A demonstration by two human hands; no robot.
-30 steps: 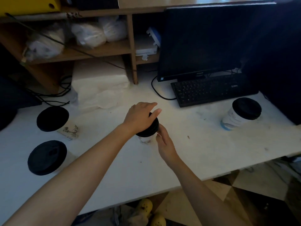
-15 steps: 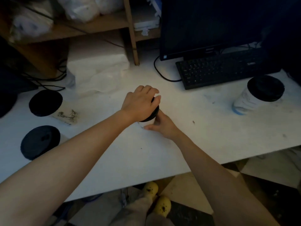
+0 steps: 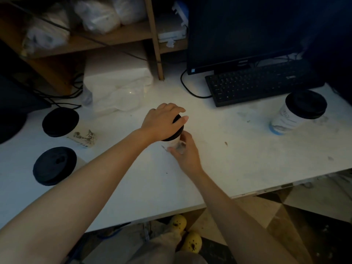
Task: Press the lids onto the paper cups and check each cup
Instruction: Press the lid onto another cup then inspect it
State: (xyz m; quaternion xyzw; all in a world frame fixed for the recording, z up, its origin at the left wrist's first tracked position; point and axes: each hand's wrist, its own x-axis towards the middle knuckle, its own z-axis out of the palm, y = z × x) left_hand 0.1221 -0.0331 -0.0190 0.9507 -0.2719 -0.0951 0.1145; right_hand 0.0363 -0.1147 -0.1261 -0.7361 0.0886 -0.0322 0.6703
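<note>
A white paper cup stands in the middle of the white desk. Its black lid is mostly covered by my left hand, whose fingers curl over the lid's rim from above. My right hand grips the cup's side low down, thumb and fingers round it. Two more cups with black lids stand at the left: the far one and the near one. A fourth lidded cup stands at the right, apart from both hands.
A black keyboard and a dark monitor sit at the back right, with a cable looping on the desk. White wrapped packs lie at the back centre under wooden shelves. The desk's front edge runs close below my arms.
The view has tipped down and drawn closer. My left hand stays on the lid; my right hand has moved from beside the lid down to the cup's wall and holds it there.
</note>
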